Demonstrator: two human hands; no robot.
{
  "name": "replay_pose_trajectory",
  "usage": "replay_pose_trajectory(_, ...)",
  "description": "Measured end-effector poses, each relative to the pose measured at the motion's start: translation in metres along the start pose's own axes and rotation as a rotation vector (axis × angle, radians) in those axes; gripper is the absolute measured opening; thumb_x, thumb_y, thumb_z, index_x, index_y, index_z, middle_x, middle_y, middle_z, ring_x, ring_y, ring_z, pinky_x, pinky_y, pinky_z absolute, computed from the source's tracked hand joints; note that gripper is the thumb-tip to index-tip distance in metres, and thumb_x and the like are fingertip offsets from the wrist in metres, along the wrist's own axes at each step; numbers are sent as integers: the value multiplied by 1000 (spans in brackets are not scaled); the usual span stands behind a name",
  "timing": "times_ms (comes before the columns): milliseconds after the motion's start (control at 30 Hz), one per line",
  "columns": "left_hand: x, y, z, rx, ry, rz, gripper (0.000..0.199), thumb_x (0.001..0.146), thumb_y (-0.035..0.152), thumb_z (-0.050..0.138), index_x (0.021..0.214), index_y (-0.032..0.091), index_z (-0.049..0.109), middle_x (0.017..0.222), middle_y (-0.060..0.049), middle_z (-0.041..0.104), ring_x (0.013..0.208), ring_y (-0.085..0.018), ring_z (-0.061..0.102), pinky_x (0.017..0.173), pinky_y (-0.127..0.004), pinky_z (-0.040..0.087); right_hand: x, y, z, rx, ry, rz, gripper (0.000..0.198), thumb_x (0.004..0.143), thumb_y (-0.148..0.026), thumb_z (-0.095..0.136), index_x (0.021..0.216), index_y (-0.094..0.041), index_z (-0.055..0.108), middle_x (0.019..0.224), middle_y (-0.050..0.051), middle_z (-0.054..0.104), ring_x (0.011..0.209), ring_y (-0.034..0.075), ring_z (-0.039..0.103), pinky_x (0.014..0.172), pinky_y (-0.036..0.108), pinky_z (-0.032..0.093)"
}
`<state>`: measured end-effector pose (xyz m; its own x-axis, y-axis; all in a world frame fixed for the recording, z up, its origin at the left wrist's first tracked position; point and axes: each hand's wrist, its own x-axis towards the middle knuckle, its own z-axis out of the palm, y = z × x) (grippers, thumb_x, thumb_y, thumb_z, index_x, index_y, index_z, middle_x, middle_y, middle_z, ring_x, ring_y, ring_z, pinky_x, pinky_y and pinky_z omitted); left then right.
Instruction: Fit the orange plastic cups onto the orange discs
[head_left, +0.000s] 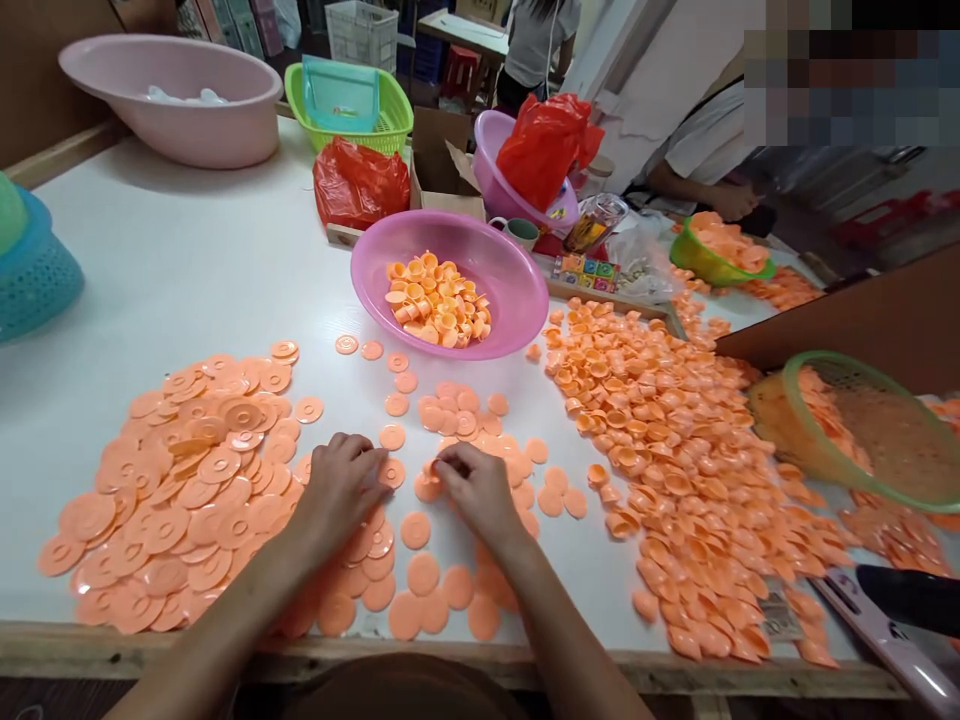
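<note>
Head view. The left hand (341, 482) is palm down with the fingers bent, the tips at the edge of a flat orange disc (392, 473); whether it grips that disc cannot be told. The right hand (480, 488) has thumb and fingers closed on a small orange piece (433, 467), located at the front middle of the white table (247, 225), just above another orange disc. The piece is mostly covered by the fingertips, so its long axis and the way its opening points cannot be determined.

Writing: a multicoloured packet (585, 272) beyond the basin bears printed squares, too small to read. A pale pink long object (892, 640) at lower right carries dark marks, illegible; its long axis runs obliquely toward the near right corner.

Orientation: the disc pile (187, 490) at left consists of round pieces lying flat or leaning on one another, many showing a raised ring upward. The cup-piece pile (637, 400) at right has openings facing mixed directions. Further cup pieces (439, 300) lie inside the pink basin (521, 290).
</note>
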<state>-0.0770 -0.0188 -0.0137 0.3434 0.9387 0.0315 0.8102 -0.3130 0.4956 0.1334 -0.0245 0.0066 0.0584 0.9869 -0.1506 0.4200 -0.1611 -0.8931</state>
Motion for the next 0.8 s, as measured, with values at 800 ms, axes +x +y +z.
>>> replay_pose_trajectory(800,8,8,16,-613,-11,-464,15,78,33,58,70,21,57,63,3,62,62,-14,56,57,-23,41,6,-28,59,-685,-208,-103,14,84,-9,52,81,-17,62,73,6,68,61,17,56,55,28,30)
